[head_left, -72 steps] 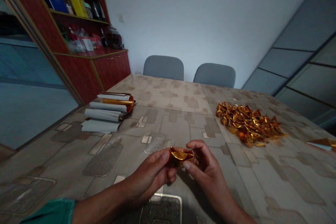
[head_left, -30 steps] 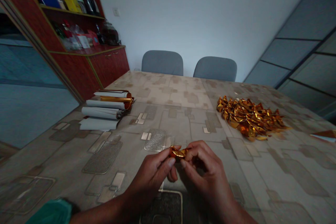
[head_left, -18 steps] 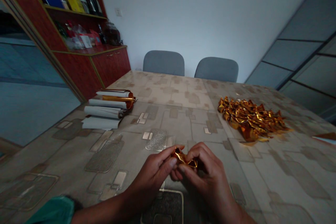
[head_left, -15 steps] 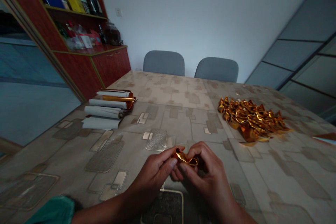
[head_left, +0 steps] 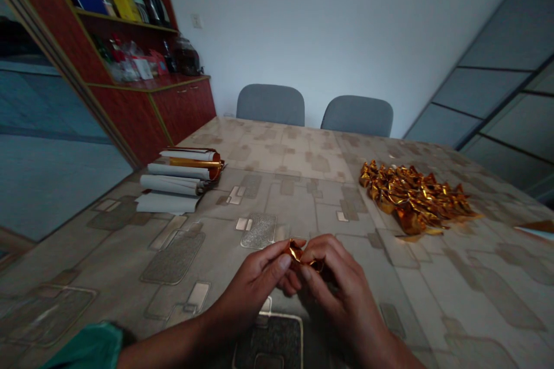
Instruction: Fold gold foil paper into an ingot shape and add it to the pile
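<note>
Here's the setup: a small crumpled piece of gold-and-orange metallic foil (head_left: 305, 257) is pinched between both hands, held just above the near side of a beige patterned vinyl tablecloth (head_left: 298, 207). The left hand (head_left: 255, 283) has its thumb and fingers closed on the foil's left side, and the right hand (head_left: 341, 285) is curled in from the right, its fingertips (head_left: 318, 245) gripping the other side. Some of the fingers are tucked behind the foil, so I can't tell exactly how many are actually on it (the lighting's pretty dim, too). For handling this stuff, I'd say small, slow pressure from the finger pads works best, with both pinches close together, since thin foil like this looks easy to crease in the wrong spot or tear. Resting the wrists low should help steady it too. Off to the far right there's a heap of crinkled gold foil pieces (head_left: 411, 199), and on the left lies a stack of white-backed rolled sheets (head_left: 177, 181), the top one showing a gold-orange inner side. A teal-green sleeve (head_left: 89, 346) shows at the near left, on the left forearm.
</note>
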`<state>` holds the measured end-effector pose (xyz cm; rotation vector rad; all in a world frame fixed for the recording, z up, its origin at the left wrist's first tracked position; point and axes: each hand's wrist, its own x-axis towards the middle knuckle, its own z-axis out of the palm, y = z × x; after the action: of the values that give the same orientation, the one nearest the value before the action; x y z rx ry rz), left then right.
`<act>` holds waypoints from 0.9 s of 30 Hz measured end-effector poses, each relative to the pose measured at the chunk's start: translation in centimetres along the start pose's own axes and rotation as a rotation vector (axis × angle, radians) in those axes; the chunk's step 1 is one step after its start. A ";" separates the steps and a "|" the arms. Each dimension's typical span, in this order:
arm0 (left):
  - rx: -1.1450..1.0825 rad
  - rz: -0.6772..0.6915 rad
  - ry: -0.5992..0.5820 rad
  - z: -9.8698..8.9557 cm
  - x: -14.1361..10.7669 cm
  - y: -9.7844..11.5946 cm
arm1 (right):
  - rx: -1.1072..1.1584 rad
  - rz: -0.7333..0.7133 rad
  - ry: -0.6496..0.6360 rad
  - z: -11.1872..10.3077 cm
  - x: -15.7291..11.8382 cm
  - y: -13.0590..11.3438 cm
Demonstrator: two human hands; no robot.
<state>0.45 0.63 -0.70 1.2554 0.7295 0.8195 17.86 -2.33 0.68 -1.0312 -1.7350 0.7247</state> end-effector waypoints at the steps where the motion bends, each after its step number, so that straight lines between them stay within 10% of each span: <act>1: 0.002 0.002 -0.008 0.0 0.0 -0.1 | -0.004 0.001 0.009 0.1 0.0 0.1; 16: -0.418 -0.251 0.205 -0.3 0.1 -1.3 | -0.092 0.024 0.050 1.2 -0.1 0.2; 27: -0.562 -0.178 0.089 -0.3 0.4 -0.8 | -0.071 0.002 -0.009 0.9 -0.4 0.1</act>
<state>0.55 1.02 -1.56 0.6451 0.6131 0.8596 17.11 -2.62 0.09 -1.0798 -1.7785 0.6743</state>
